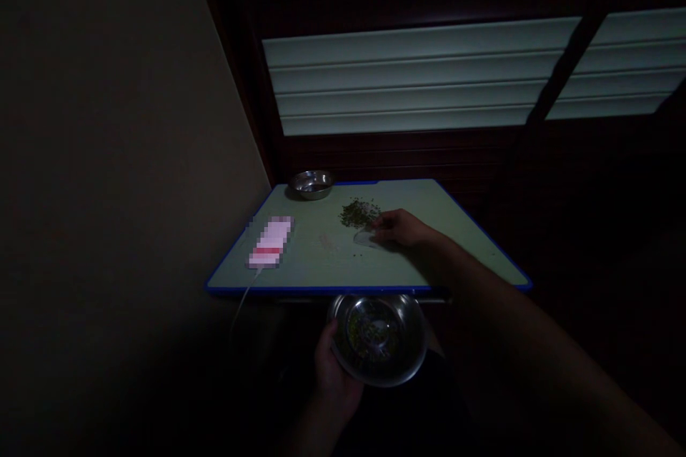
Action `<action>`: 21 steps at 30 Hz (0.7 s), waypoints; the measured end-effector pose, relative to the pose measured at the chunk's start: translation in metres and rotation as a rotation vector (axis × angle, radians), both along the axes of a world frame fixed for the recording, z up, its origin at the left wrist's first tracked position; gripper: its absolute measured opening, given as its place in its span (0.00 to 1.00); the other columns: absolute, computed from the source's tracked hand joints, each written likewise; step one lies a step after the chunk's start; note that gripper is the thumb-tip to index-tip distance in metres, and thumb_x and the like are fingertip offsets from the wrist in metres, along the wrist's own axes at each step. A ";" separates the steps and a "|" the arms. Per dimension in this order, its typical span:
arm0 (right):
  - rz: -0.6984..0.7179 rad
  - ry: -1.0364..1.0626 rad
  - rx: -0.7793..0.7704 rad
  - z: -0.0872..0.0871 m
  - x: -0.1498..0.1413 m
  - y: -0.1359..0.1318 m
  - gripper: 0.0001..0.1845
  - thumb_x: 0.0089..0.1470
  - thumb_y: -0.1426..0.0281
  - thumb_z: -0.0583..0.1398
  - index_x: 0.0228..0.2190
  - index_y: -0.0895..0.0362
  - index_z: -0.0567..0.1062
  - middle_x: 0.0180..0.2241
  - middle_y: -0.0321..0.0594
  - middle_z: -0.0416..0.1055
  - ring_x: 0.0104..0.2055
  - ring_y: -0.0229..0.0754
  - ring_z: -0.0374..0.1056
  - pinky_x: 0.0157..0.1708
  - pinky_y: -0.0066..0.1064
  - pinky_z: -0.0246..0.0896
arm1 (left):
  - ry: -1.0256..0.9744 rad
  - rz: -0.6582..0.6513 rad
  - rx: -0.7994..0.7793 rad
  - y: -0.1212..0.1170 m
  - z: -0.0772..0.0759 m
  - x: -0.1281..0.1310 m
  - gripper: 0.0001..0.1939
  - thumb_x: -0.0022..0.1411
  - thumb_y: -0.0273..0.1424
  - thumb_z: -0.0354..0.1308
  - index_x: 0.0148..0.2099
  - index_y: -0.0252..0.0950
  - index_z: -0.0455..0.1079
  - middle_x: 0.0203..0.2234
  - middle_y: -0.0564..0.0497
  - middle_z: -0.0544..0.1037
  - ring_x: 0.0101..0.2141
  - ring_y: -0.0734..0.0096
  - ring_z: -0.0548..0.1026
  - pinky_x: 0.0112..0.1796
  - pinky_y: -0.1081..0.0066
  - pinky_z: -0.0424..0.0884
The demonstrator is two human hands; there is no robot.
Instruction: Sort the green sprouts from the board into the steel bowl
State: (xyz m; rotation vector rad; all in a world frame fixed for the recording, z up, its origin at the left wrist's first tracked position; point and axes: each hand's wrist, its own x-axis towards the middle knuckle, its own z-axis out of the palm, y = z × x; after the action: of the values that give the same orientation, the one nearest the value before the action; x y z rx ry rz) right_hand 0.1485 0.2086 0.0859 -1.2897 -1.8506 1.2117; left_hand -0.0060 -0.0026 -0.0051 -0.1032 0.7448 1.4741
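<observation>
My left hand [337, 371] grips the rim of a shiny metal bowl [410, 353], held just below the table's front edge. Small green grains, like mung beans, lie inside it. Over the table, the fingers of my right hand [401, 227] are closed on a clear, thin, curved piece [366, 238], whose exact kind I cannot make out. Just beyond those fingers a loose pile of green grains [356, 213] is spread on the tabletop, with whitish bits at its right side. A few stray grains lie nearer the front edge.
A second metal bowl [311, 186] stands at the far left corner of the pale, blue-edged table [429, 200]. On the left lies a blurred-out phone [271, 243] with a white cable [244, 300] hanging over the edge. A wall rises on the left; slatted dark-wood panels stand behind.
</observation>
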 end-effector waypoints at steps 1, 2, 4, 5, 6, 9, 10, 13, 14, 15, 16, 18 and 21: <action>-0.005 -0.002 0.001 -0.002 0.000 -0.001 0.18 0.33 0.71 0.69 0.32 0.61 0.77 0.22 0.34 0.72 0.21 0.33 0.62 0.21 0.24 0.56 | 0.001 -0.001 -0.001 0.000 0.001 0.000 0.10 0.57 0.34 0.57 0.35 0.36 0.78 0.29 0.47 0.83 0.35 0.60 0.79 0.40 0.61 0.72; -0.005 -0.007 0.008 -0.003 0.000 -0.002 0.19 0.33 0.72 0.69 0.33 0.61 0.77 0.22 0.33 0.72 0.21 0.32 0.62 0.21 0.23 0.55 | 0.002 0.004 0.000 0.000 0.002 0.000 0.11 0.58 0.35 0.56 0.35 0.36 0.78 0.30 0.47 0.83 0.35 0.60 0.79 0.40 0.61 0.72; 0.028 -0.023 0.015 -0.004 -0.003 -0.004 0.20 0.33 0.71 0.69 0.34 0.62 0.77 0.22 0.33 0.72 0.21 0.32 0.62 0.21 0.23 0.55 | 0.008 0.010 0.002 0.000 0.005 0.001 0.12 0.58 0.35 0.56 0.36 0.35 0.78 0.31 0.46 0.83 0.35 0.60 0.79 0.42 0.60 0.72; 0.059 -0.031 0.013 -0.003 -0.005 -0.005 0.20 0.34 0.71 0.69 0.35 0.62 0.77 0.22 0.34 0.72 0.21 0.32 0.62 0.21 0.23 0.55 | 0.013 0.013 -0.001 0.000 0.007 0.001 0.12 0.58 0.35 0.56 0.37 0.35 0.78 0.32 0.46 0.83 0.35 0.60 0.79 0.43 0.59 0.72; 0.091 -0.036 0.009 -0.002 -0.006 -0.006 0.20 0.34 0.71 0.69 0.35 0.62 0.78 0.22 0.33 0.72 0.20 0.32 0.62 0.20 0.23 0.55 | 0.018 0.016 -0.005 0.001 0.009 0.001 0.12 0.58 0.35 0.56 0.38 0.35 0.78 0.33 0.45 0.83 0.36 0.59 0.79 0.44 0.58 0.71; 0.171 -0.034 -0.003 0.001 -0.008 -0.009 0.20 0.35 0.71 0.69 0.35 0.63 0.78 0.20 0.32 0.70 0.19 0.31 0.60 0.20 0.23 0.54 | 0.026 0.038 -0.019 0.001 0.013 0.001 0.12 0.58 0.34 0.56 0.40 0.35 0.77 0.34 0.46 0.83 0.38 0.58 0.78 0.45 0.57 0.71; 0.193 -0.030 -0.008 0.002 -0.008 -0.011 0.20 0.35 0.72 0.69 0.35 0.63 0.78 0.20 0.32 0.69 0.19 0.30 0.60 0.20 0.24 0.53 | 0.027 0.046 -0.022 0.002 0.014 0.002 0.12 0.58 0.35 0.56 0.41 0.36 0.77 0.35 0.46 0.83 0.39 0.58 0.78 0.46 0.57 0.70; 0.255 -0.033 -0.031 0.003 -0.007 -0.015 0.20 0.36 0.72 0.69 0.36 0.63 0.78 0.19 0.31 0.68 0.19 0.31 0.60 0.20 0.24 0.53 | 0.032 0.066 -0.032 0.002 0.015 0.001 0.13 0.58 0.35 0.57 0.42 0.37 0.76 0.36 0.46 0.82 0.41 0.57 0.78 0.46 0.56 0.70; 0.270 -0.039 -0.034 0.002 -0.007 -0.017 0.20 0.36 0.72 0.69 0.36 0.63 0.77 0.19 0.31 0.68 0.18 0.31 0.60 0.19 0.24 0.53 | 0.034 0.078 -0.038 0.003 0.015 0.001 0.13 0.57 0.35 0.57 0.43 0.37 0.76 0.36 0.47 0.82 0.41 0.57 0.78 0.47 0.56 0.70; 0.283 -0.047 -0.035 0.001 -0.007 -0.019 0.19 0.37 0.72 0.68 0.36 0.63 0.77 0.19 0.32 0.68 0.18 0.31 0.60 0.19 0.24 0.53 | 0.032 0.079 -0.022 0.003 0.015 0.001 0.13 0.58 0.35 0.57 0.43 0.37 0.76 0.36 0.46 0.82 0.42 0.56 0.78 0.47 0.55 0.70; 0.293 -0.055 -0.032 0.001 -0.007 -0.021 0.18 0.37 0.72 0.68 0.35 0.63 0.77 0.19 0.32 0.68 0.18 0.31 0.60 0.19 0.25 0.54 | 0.028 0.081 -0.007 0.004 0.015 0.000 0.13 0.58 0.35 0.57 0.43 0.36 0.76 0.36 0.46 0.82 0.42 0.56 0.78 0.47 0.55 0.70; 0.318 -0.075 -0.028 0.000 -0.007 -0.024 0.17 0.39 0.72 0.68 0.35 0.63 0.76 0.19 0.32 0.68 0.18 0.31 0.60 0.20 0.25 0.55 | 0.016 0.074 0.029 0.005 0.015 -0.001 0.13 0.58 0.35 0.57 0.43 0.37 0.76 0.36 0.46 0.82 0.43 0.56 0.77 0.48 0.55 0.70; 0.367 -0.106 -0.036 0.001 -0.006 -0.029 0.17 0.39 0.71 0.68 0.35 0.61 0.76 0.21 0.32 0.68 0.20 0.32 0.61 0.22 0.25 0.56 | 0.008 0.062 0.053 0.007 0.016 -0.002 0.12 0.58 0.34 0.56 0.42 0.38 0.76 0.35 0.47 0.82 0.43 0.56 0.77 0.49 0.55 0.69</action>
State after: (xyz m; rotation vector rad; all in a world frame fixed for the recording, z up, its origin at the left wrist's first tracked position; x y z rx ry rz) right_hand 0.1420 0.1793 0.0870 -1.0795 -2.2220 1.3885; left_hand -0.0084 0.0041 0.0107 -0.0805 0.7137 1.5535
